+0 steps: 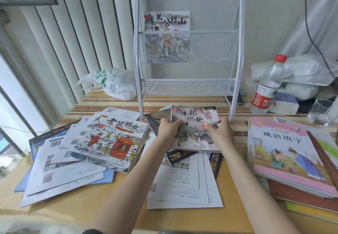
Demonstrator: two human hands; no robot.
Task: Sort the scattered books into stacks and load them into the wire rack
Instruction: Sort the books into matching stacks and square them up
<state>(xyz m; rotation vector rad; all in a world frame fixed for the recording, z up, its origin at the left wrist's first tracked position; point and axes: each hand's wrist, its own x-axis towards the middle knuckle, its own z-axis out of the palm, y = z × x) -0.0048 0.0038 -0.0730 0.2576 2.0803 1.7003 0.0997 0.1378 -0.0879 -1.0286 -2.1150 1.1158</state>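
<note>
Thin picture book, just before wire rack: held at both side edges, left hand and right hand each in closed grip. Probably light, floppy, glossy; best supported at opposite edges.

One wire rack, one book in it, one water bottle, one glass, one plastic bag

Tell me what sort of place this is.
Probably a home study corner or child's desk by a window: a wooden table against pale vertical blinds, strewn with children's picture books, a white mesh book rack at the back, and a water bottle.
</note>
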